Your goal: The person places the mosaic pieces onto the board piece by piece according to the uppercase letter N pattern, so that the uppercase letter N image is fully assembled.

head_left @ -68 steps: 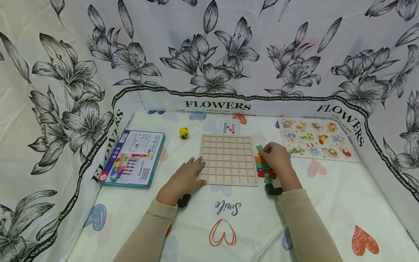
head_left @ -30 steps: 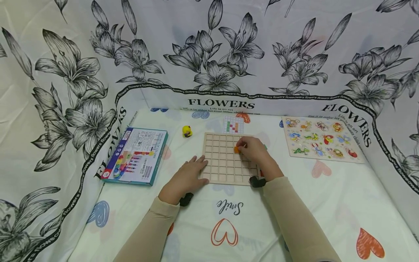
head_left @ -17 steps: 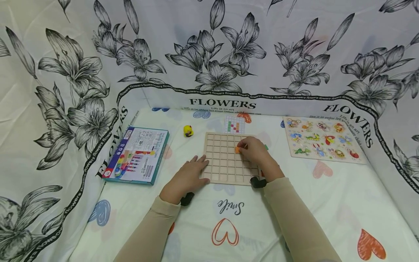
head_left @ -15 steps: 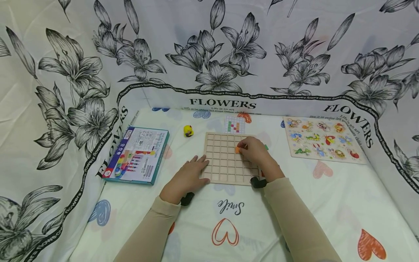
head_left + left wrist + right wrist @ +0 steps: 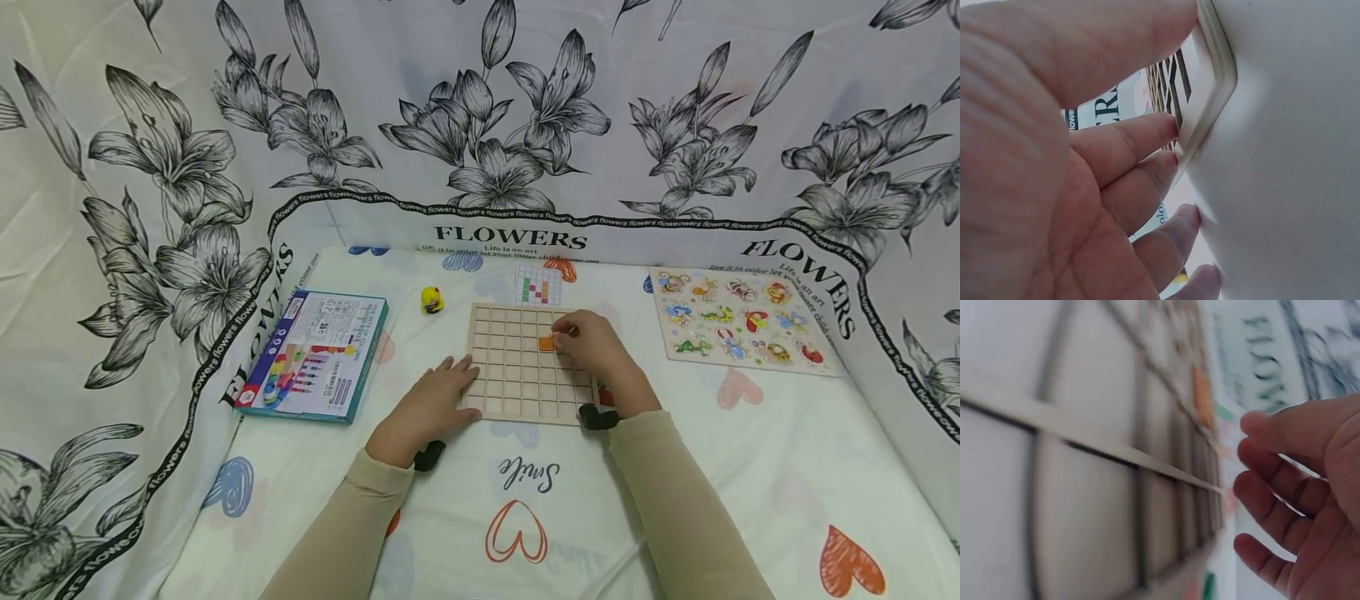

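A wooden grid board (image 5: 510, 367) lies on the cloth in the middle of the head view. One orange tile (image 5: 547, 343) sits in a cell of its upper right part, and this tile (image 5: 1201, 397) also shows in the right wrist view. My right hand (image 5: 596, 348) hovers just right of the tile; the right wrist view shows its bent fingers (image 5: 1257, 494) apart from the tile, holding nothing. My left hand (image 5: 427, 408) rests with spread fingers at the board's left edge; its thumb and fingertips touch the rim in the left wrist view.
Behind the board lies a small printed pattern card (image 5: 537, 286). Coloured tiles (image 5: 604, 393) lie along the board's right side, mostly hidden by my right arm. A boxed toy (image 5: 315, 354) and a yellow duck (image 5: 431, 300) are at left, an insect puzzle (image 5: 738, 321) at right.
My right hand carried an orange tile from the pile at right onto the board. It has since let go and drawn slightly right. My left hand has stayed at the board's edge.
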A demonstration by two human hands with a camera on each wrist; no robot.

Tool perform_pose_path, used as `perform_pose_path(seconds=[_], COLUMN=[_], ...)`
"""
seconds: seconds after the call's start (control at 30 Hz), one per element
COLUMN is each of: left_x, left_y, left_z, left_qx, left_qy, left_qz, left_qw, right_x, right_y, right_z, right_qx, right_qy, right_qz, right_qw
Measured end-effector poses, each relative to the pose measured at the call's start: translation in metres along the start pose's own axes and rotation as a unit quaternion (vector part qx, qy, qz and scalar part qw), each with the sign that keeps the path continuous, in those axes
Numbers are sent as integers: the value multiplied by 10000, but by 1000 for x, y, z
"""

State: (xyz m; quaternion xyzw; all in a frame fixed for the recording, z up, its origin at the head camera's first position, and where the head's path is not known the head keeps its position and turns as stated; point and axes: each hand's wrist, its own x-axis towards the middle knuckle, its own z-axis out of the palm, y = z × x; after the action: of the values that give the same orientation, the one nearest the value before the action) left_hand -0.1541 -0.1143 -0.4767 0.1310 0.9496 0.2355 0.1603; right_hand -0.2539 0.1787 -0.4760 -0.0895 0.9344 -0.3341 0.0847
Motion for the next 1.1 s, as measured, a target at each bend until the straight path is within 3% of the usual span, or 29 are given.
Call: perform_pose_path(seconds=[0.13, 0.23, 0.4, 0.53, 0.67, 1.1], left_x=[1, 2, 2, 1, 1, 2], left_y=[-1, -2, -3, -1, 2, 0], left_z=[2, 4, 4, 2, 0, 3], left_qx=[37, 72, 92, 76, 34, 69], left_qy=[-29, -28, -53, -68, -38, 17], left_qz=[-23, -6, -44, -63, -59, -20], left_qw=[10000, 10000, 9999, 9999, 10000, 10000], right_x=[-17, -32, -52, -63, -67, -64], right_y=[12, 20, 35, 50, 61, 63], right_z=[-23, -40, -52, -50, -44, -27], right_qx=[397, 392, 155, 15, -47, -499], right_qy=[601, 900, 672, 176, 1, 508], right_qz=[75, 173, 750, 1341, 1714, 1637], right_qw=[9974, 9950, 9948, 9908, 9852, 9839])
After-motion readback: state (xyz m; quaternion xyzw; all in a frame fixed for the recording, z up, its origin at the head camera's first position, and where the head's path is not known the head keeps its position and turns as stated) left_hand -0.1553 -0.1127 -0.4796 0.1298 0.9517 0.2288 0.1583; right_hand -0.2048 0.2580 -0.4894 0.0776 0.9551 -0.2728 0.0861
